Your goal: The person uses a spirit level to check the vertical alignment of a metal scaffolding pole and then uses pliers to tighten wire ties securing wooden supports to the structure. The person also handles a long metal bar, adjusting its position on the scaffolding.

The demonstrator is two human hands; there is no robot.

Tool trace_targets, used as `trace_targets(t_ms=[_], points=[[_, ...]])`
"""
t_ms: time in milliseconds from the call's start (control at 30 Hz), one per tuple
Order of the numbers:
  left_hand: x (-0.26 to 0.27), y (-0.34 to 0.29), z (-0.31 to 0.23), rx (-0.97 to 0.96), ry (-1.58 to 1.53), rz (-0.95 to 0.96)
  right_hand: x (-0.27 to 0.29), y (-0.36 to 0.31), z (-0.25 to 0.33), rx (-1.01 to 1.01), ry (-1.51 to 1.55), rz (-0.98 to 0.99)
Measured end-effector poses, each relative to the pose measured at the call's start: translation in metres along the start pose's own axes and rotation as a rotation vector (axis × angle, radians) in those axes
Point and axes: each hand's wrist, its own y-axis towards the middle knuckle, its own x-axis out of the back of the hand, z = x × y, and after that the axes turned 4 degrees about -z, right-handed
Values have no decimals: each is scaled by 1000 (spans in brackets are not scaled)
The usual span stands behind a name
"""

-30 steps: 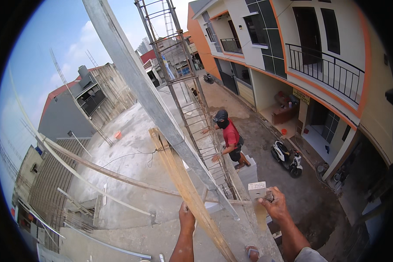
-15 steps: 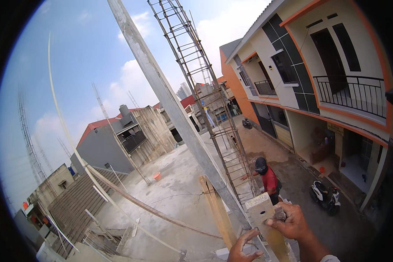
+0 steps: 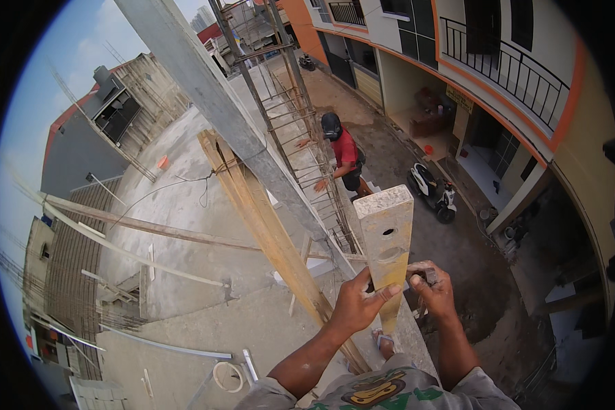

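Note:
A worn, cement-smeared spirit level [image 3: 384,222], pale grey and yellow with a round hole and an oval window, stands tilted in front of me. My left hand [image 3: 357,304] is closed on its left edge, the thumb laid across the yellow face. At its right edge my right hand [image 3: 436,294] pinches a small grey-brown lump [image 3: 430,275], perhaps stone or mortar. Whether those fingers also press on the level I cannot tell. Below the hands, the level's lower end runs down near my sandalled foot [image 3: 384,340].
A wooden board [image 3: 266,232] and a grey post [image 3: 212,102] lean close on the left. Beyond them rises a rebar cage [image 3: 287,123], with a person in red [image 3: 345,150] beside it. To the right lies a drop to a lane with a parked scooter [image 3: 430,188].
My view has tipped downward. My left hand, earlier open beside the level, has closed on it. The right hand still has the lump, and more of the level shows.

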Motion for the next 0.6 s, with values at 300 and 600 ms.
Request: trace_targets(t_ms=[300,600], points=[[-19,17,7,28,17,85,12,-61,-142,-311,-67,-173],[-31,11,43,111,-1,297,38,-44,-155,-910,561,132]])
